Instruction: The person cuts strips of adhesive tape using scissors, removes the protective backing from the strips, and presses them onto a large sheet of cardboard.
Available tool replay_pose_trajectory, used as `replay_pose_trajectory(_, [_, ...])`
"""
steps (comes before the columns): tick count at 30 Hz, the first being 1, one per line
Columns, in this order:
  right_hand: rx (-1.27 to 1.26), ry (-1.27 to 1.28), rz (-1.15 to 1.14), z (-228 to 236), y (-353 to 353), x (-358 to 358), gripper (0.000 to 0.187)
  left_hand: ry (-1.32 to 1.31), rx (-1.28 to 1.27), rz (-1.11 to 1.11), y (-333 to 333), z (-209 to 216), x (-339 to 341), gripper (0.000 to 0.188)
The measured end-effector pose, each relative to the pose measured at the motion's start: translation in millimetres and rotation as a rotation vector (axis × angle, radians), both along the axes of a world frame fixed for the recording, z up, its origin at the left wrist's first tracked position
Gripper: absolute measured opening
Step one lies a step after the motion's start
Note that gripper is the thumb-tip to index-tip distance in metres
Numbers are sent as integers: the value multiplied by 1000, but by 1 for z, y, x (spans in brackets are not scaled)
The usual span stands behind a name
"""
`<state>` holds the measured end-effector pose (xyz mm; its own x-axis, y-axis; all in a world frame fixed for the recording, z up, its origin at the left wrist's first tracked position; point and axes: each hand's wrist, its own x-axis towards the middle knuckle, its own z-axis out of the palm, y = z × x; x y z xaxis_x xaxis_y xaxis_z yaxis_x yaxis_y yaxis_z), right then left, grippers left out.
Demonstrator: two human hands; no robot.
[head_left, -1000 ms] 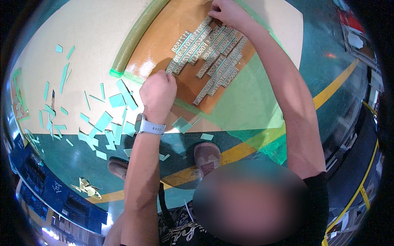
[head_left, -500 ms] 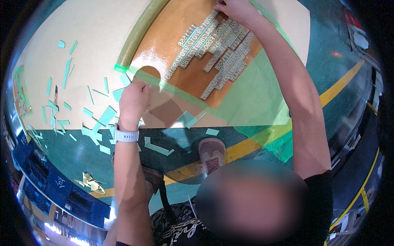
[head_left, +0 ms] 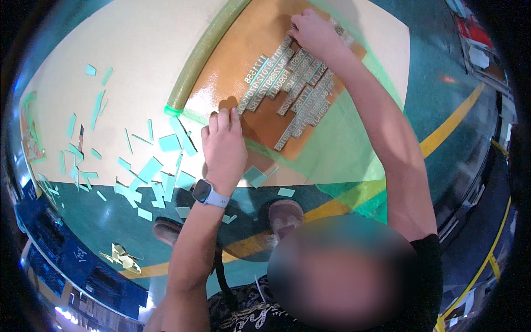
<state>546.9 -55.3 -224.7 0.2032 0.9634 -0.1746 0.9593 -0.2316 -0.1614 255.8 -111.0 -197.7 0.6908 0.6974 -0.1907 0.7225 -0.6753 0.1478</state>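
Note:
On a glossy orange-brown sheet (head_left: 221,66) lie several grey strips (head_left: 301,119) with raised characters, set side by side in a stepped block. My left hand (head_left: 227,146), wearing a watch (head_left: 202,191) on its wrist, is open, its fingers stretched toward the near end of the leftmost long strip. Whether its fingertips touch that strip I cannot tell. At the strips' far end my right hand (head_left: 318,36) is closed with its fingertips together, low over the sheet. Anything held in it is hidden.
A rolled olive-green edge (head_left: 193,61) borders the sheet on the left, and translucent green film (head_left: 348,144) on the right. Pale green offcuts (head_left: 146,169) litter the cream board (head_left: 144,50) and the floor. My shoes stand at its near edge; crumpled yellowish scraps (head_left: 120,257) lie lower left.
My left hand has moved right to the near end of the strips, and its fingers have opened out. The right hand stays at the far end. The view has shifted slightly.

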Motion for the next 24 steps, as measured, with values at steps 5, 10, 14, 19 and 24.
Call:
replay_pose_trajectory(5, [48, -58, -47, 4, -4, -10, 17, 25, 75, -79, -1, -4, -6, 43])
replay_pose_trajectory(10, [92, -189, -87, 5, -1, -13, 20, 20, 90, -85, -3, -4, 1, 43])
replay_pose_trajectory(14, [122, -137, -157, 27, 8, 12, 25, 36, 9, -87, -4, 3, 5, 42])
replay_pose_trajectory(19, [52, 632, -420, 49, 10, 16, 29, 13, -128, -6, -1, 26, 17, 46])
replay_pose_trajectory(24, [-72, 615, -107, 3, 7, -7, 24, -234, -28, -148, -8, 14, 23, 52])
